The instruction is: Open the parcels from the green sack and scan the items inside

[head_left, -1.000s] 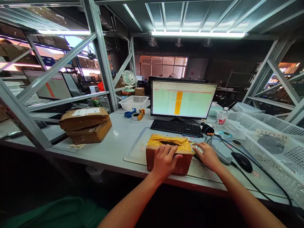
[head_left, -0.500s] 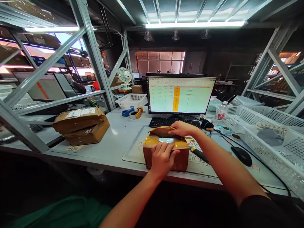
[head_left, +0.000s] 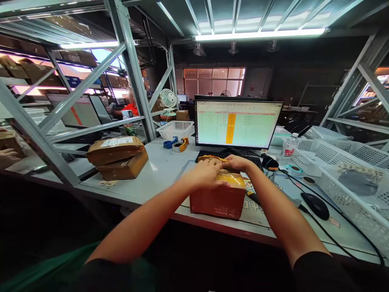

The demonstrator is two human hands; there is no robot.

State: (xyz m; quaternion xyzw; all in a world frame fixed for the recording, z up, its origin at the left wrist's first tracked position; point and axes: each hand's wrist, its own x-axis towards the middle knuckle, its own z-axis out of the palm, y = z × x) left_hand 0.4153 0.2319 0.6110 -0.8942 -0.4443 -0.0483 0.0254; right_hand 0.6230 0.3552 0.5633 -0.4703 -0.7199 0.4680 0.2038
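A brown cardboard box (head_left: 216, 202) with yellowish tape along its top sits at the desk's front edge. My left hand (head_left: 206, 173) reaches across its top, fingers bent over the far flap and thumb stretched toward me. My right hand (head_left: 237, 163) pinches that raised flap at its right end. Both hands and the tape hide the inside of the box. Beside the box, partly under my right forearm, lies a tool with a black and yellow handle (head_left: 253, 197); its kind is unclear.
Two stacked cardboard boxes (head_left: 117, 158) stand left, by a metal frame post. Tape rolls (head_left: 180, 145), a white basket (head_left: 174, 129), a monitor (head_left: 238, 123) and keyboard lie behind. To the right are a mouse (head_left: 315, 206), cables, a bottle (head_left: 290, 147) and white baskets (head_left: 349, 202).
My left hand has moved from the box's near side up and over to the far flap. My right hand stays on the flap. The view has swung slightly left.
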